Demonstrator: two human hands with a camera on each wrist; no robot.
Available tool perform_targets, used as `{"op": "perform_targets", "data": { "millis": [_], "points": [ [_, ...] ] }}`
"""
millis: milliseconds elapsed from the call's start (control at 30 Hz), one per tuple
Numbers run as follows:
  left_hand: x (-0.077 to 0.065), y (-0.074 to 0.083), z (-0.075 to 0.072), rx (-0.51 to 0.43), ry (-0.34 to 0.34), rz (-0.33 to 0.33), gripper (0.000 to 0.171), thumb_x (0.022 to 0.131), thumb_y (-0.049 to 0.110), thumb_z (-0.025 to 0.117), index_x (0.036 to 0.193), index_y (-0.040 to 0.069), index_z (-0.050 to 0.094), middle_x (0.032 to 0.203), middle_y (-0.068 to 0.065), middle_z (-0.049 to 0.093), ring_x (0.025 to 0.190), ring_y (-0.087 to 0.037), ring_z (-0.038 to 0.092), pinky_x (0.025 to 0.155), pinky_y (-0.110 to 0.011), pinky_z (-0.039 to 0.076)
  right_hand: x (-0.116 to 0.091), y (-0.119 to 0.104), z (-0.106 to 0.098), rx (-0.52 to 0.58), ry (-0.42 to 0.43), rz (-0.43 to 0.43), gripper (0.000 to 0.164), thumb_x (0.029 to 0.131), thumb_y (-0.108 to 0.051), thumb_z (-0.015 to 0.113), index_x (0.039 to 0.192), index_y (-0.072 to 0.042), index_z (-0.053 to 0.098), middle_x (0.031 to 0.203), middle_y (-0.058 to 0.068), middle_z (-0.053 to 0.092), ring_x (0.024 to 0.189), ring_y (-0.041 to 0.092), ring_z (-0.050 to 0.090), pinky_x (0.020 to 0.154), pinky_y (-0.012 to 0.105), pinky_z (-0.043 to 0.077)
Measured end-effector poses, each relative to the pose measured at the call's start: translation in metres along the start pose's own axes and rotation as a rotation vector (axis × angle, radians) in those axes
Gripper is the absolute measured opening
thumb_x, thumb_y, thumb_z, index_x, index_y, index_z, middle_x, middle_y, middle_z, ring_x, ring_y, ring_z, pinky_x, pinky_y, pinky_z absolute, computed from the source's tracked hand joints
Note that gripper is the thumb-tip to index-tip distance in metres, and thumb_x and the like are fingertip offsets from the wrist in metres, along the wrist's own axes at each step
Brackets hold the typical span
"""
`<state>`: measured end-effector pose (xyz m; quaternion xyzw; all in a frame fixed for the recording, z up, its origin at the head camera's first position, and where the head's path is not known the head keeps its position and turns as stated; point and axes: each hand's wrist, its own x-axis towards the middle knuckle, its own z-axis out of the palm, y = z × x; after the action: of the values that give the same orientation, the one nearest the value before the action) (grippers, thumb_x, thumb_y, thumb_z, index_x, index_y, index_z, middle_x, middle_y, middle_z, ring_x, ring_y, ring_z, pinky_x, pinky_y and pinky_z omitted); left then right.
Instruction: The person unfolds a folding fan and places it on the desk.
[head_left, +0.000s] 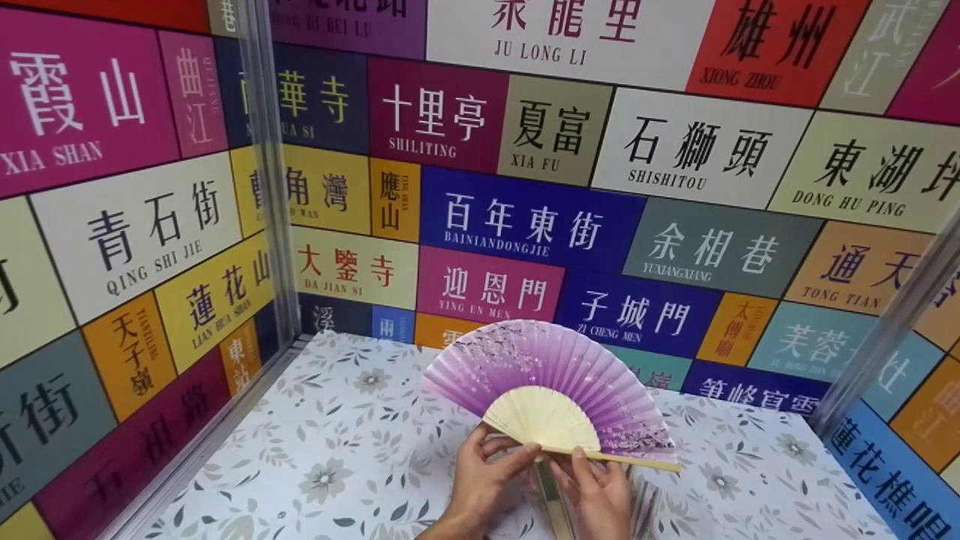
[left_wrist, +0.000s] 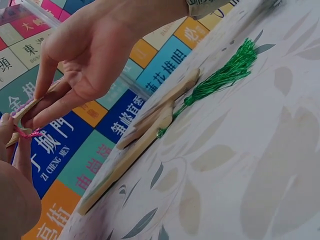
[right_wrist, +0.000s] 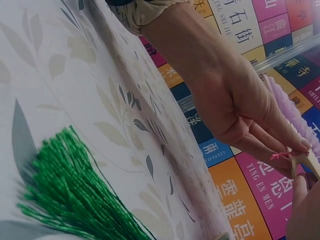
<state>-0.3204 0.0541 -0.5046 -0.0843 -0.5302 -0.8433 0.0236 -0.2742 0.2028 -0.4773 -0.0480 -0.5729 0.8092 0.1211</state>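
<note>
A spread folding fan point(head_left: 551, 375) with purple gradient leaf, blossom print and pale bamboo ribs stands upright over the table, facing the head camera. At its lower left, my left hand point(head_left: 480, 480) pinches the fan between thumb and fingers. The right hand point(head_left: 600, 491) grips the lower edge near the pivot, its thumb on the guard stick. A small pink cord point(right_wrist: 281, 156) hangs at the pivot. Below the hands, folded wooden fans point(left_wrist: 130, 157) lie on the table, partly hidden in the head view. One carries a green tassel point(left_wrist: 225, 75), which looms large in the right wrist view.
A white tablecloth point(head_left: 322, 480) with grey leaves and flowers covers the table. Colourful panels with Chinese lettering point(head_left: 532, 225) enclose the table at the back and sides. Clear corner posts point(head_left: 274, 187) stand at the panel joints.
</note>
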Motion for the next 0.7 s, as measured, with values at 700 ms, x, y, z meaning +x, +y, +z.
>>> {"op": "perform_targets", "data": {
  "millis": [700],
  "points": [
    [0.051,0.014,-0.079,0.055,0.223,0.031,0.047,0.081,0.026,0.086,0.113,0.0,0.063,0.09,-0.013,0.077,0.067,-0.017,0.07,0.067,-0.035,0.064,0.027,0.004,-0.042,-1.057,-0.34,0.014,0.029,0.086,-0.018,0.078,0.106,-0.002,0.065,0.087,0.003,0.065,0.078,0.014,0.066,0.07,0.033,0.059]
  ]
}}
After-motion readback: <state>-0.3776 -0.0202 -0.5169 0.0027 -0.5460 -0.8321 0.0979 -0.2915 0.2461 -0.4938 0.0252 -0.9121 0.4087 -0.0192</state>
